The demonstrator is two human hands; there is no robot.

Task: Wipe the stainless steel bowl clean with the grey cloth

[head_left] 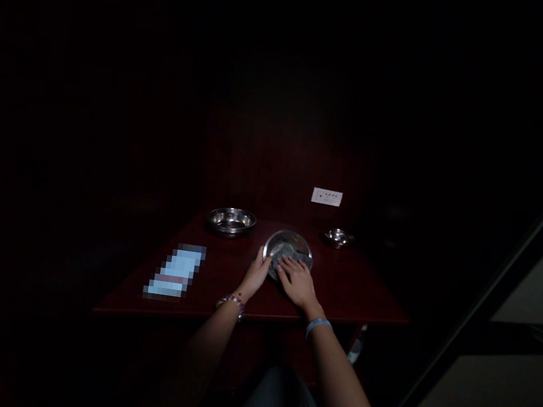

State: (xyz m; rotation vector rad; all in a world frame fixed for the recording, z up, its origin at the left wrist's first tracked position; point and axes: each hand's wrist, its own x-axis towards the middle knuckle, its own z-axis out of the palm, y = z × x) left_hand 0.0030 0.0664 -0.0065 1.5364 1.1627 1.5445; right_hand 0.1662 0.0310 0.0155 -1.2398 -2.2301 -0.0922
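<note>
A round steel bowl [289, 238] is tilted toward me above the middle of the dark red table. My left hand [256, 274] grips its left rim, thumb on the near side. Inside the bowl lies a grey cloth [277, 266], its edge reaching the right rim. My right hand [297, 281] presses on this cloth with the fingers laid over it, against the bowl's inner surface. Whether the bowl's base touches the table cannot be seen.
A wide steel bowl [231, 222] stands at the table's back left, a small steel bowl [338, 238] at the back right. A blurred-out bright flat object [175, 272] lies on the left of the table [340, 291]. A socket plate [327, 197] is on the wall; a bottle [357, 345] stands below the right side.
</note>
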